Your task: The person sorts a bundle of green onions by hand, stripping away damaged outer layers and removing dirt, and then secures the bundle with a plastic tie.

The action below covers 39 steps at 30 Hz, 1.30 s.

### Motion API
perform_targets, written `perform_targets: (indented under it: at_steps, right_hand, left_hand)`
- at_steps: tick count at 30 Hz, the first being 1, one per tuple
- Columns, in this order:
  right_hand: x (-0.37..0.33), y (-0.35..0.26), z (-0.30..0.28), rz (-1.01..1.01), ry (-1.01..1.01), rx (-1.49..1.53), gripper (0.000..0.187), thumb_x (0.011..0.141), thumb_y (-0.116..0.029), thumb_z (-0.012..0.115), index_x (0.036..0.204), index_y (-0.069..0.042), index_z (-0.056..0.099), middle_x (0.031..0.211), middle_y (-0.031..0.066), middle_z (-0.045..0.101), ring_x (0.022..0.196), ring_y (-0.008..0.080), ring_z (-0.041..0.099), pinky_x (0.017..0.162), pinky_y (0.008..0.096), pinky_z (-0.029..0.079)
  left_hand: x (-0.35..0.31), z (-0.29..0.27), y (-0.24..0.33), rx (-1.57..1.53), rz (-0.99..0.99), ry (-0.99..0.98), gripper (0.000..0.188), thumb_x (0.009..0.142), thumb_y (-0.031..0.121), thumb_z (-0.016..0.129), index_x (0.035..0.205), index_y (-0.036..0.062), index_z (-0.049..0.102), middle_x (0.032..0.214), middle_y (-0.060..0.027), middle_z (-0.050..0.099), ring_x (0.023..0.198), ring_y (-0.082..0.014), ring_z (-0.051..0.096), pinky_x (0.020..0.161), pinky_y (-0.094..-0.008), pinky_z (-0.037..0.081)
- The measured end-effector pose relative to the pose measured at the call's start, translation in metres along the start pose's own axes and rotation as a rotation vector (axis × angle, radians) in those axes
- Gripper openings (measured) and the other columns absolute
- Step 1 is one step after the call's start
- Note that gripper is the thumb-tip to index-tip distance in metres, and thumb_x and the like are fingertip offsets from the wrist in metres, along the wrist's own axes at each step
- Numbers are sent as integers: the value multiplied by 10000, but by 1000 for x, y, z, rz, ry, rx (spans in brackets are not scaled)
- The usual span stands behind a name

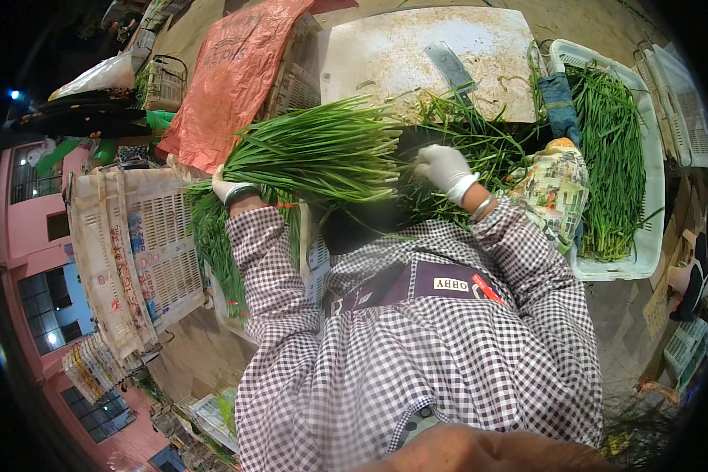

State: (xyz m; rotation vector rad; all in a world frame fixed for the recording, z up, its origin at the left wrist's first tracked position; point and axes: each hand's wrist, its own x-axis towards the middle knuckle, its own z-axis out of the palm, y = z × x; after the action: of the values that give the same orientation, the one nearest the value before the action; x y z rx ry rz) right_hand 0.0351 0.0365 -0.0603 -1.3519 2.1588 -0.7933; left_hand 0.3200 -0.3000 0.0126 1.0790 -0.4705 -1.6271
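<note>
In the head view, one gloved left hand (232, 187) is wrapped around one bunch of green stalks (315, 157), held up at the middle with its pale ends to the right. One gloved right hand (448, 169) has its fingers curled just right of those ends, though I cannot tell whether it pinches anything, and one heap of loose stalks (495, 153) lies beside it. Farther off, one knife (447, 64) rests on one white bench (377, 47), with one red sack (228, 71) left of it and one white crate (617, 271) of greens at right.
</note>
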Motion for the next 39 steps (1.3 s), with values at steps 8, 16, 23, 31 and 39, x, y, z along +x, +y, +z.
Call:
perform_targets:
  at_steps: [8, 16, 23, 31, 39]
  right_hand:
    - [-14, 3, -10, 93, 31, -120, 508, 787, -267, 687, 1204, -5, 561, 1240, 209, 555, 1106, 300, 578, 891, 376, 485]
    - [3, 23, 29, -93, -285, 157, 303, 871, -290, 549, 1053, -76, 664, 1002, 158, 663, 917, 362, 615, 799, 422, 487]
    - [-17, 16, -10, 226, -97, -108, 498, 806, -472, 640, 1125, -90, 647, 1155, 139, 616, 1015, 336, 606, 852, 398, 492]
    - [3, -34, 54, 398, -249, 1268, 338, 853, -267, 685, 1033, 18, 660, 906, 56, 672, 803, 104, 592, 715, 231, 467]
    - [-5, -35, 35, 306, -39, 1352, 201, 864, -203, 668, 934, -17, 697, 1222, 75, 563, 1026, 152, 557, 847, 274, 444]
  left_hand:
    - [-2, -3, -3, 11, -15, 8, 324, 798, 247, 453, 931, 21, 643, 976, -179, 662, 856, -360, 622, 789, -496, 507]
    - [3, -12, -7, 31, -69, -45, 345, 816, 237, 403, 937, 18, 641, 963, -176, 665, 873, -359, 617, 804, -507, 495]
    - [2, -16, -9, 7, -97, 16, 376, 838, 261, 382, 969, 14, 634, 986, -181, 661, 884, -366, 613, 814, -512, 488]
    - [-9, -4, -6, 29, -59, 21, 378, 834, 269, 397, 995, 23, 636, 1021, -176, 657, 910, -366, 608, 809, -512, 488]
    - [-9, -6, -8, 19, -85, 10, 377, 823, 252, 409, 1012, 16, 634, 1039, -183, 652, 929, -369, 606, 830, -515, 485]
